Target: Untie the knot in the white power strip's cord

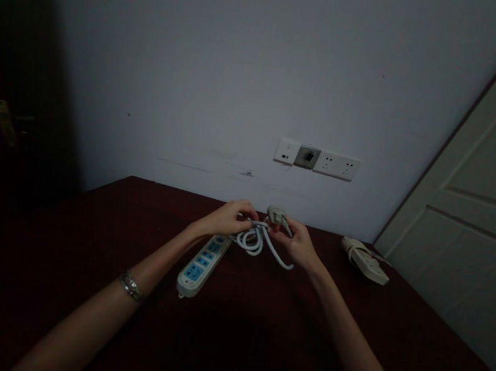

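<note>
Two hands meet over the far middle of the dark red table (68, 282). The left hand (225, 218) pinches the coiled white cord (254, 239), fingers closed on it; the right hand (298, 244) grips the same cord just below its grey plug (276, 215). One power strip (204, 264) with blue sockets lies below the left hand, trailing toward the near side. A second, beige strip (365, 261) rests well apart at the far right, near the door (488, 209). One row of wall outlets (317, 159) sits above. A bracelet (131, 286) circles the left wrist.
</note>
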`<state>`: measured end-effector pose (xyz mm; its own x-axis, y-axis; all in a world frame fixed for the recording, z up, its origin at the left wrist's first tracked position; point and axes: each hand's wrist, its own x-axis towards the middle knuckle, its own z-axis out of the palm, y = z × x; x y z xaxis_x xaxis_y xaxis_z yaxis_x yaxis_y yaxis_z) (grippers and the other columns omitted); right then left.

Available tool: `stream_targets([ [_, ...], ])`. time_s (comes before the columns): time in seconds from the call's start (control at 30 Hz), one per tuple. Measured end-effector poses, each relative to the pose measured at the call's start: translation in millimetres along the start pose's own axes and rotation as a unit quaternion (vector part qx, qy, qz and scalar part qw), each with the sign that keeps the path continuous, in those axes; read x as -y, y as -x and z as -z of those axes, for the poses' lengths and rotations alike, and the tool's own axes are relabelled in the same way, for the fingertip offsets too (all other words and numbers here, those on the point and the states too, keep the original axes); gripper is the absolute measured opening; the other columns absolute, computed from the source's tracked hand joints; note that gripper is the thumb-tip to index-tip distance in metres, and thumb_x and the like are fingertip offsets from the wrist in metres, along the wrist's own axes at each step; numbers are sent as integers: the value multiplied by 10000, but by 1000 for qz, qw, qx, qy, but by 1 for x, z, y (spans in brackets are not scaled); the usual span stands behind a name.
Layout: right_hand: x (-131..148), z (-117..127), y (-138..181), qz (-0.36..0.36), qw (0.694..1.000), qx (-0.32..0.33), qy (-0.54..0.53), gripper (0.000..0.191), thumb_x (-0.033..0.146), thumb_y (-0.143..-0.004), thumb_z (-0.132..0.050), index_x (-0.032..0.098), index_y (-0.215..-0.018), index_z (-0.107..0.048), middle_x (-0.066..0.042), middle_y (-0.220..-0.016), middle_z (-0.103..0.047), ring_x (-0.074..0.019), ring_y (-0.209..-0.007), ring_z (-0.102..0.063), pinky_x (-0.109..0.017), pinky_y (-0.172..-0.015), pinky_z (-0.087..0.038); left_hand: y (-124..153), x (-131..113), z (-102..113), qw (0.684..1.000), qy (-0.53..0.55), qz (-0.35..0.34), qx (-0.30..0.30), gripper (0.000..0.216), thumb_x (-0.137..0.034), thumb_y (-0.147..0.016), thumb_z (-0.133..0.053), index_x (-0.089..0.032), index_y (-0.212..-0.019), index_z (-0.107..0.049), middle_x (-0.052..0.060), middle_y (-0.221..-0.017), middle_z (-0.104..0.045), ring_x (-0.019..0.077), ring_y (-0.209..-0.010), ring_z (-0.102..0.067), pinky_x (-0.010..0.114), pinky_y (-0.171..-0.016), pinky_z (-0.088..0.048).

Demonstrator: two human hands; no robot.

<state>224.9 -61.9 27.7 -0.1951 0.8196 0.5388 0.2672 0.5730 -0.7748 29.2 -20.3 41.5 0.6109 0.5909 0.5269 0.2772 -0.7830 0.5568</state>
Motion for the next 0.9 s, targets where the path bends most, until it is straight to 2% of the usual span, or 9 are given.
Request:
stream_targets([
  [0.07,2,5,-1,8,1000,9,4,188,322,-672,-630,191,-641,-498,2,-686,-537,-152,-676,-483,-293,-674,-403,0,-2,2,999,37,1,34,174,-204,-782,-512,-146,-871,-650,44,-840,-594,126,-765,-555,252,-689,-451],
  [0.17,3,10,-1,7,1000,17,10,173,317,-676,-633,185,-651,-525,-7,-707,-561,-162,-703,-502,-307,-704,-409,1,-3,1,994,73,13,80,226,-249,-812,-497,-147,-947,-647,44,-866,-583,104,-695,-553,234,-625,-454],
  [0.3,4,16,0,-10,999,35,8,156,317,-682,-637,173,-733,-600,-15,-744,-588,-169,-725,-527,-317,-723,-420,2,-2,-2,989,97,23,105,227,-264,-813,-504,-139,-937,-648,39,-838,-576,83,-601,-533,216,-551,-440],
  [0.5,7,25,2,-29,997,67,0,161,225,-623,-625,186,-773,-669,-16,-759,-626,-196,-780,-557,-338,-758,-429,2,-12,-4,998,34,-15,59,163,-204,-774,-535,-152,-872,-654,32,-805,-610,118,-731,-541,246,-680,-435],
  [0.6,9,28,3,-26,995,100,-8,150,213,-597,-604,185,-723,-680,-19,-782,-636,-193,-772,-555,-328,-740,-428,2,-12,-3,999,11,-14,47,163,-181,-753,-532,-144,-860,-649,23,-772,-605,114,-710,-525,235,-664,-418],
  [0.73,5,28,2,-16,988,142,-64,109,227,-556,-578,170,-605,-657,-26,-820,-634,-154,-671,-526,-285,-621,-413,0,1,-4,1000,11,15,5,173,-187,-727,-534,-123,-849,-639,1,-702,-572,98,-645,-504,211,-612,-395],
  [0.83,-3,27,1,-46,990,122,-58,67,215,-536,-572,168,-490,-590,-5,-661,-596,-118,-559,-464,-262,-537,-375,-2,11,-7,999,23,47,-14,180,-221,-723,-535,-118,-827,-641,-9,-658,-550,95,-609,-491,204,-568,-372],
  [0.9,-5,25,2,-72,992,93,-38,69,221,-540,-605,175,-492,-584,10,-584,-565,-115,-538,-454,-267,-539,-378,-3,13,-10,998,12,63,-27,183,-242,-718,-542,-115,-801,-644,-9,-634,-541,97,-593,-479,206,-551,-355],
])
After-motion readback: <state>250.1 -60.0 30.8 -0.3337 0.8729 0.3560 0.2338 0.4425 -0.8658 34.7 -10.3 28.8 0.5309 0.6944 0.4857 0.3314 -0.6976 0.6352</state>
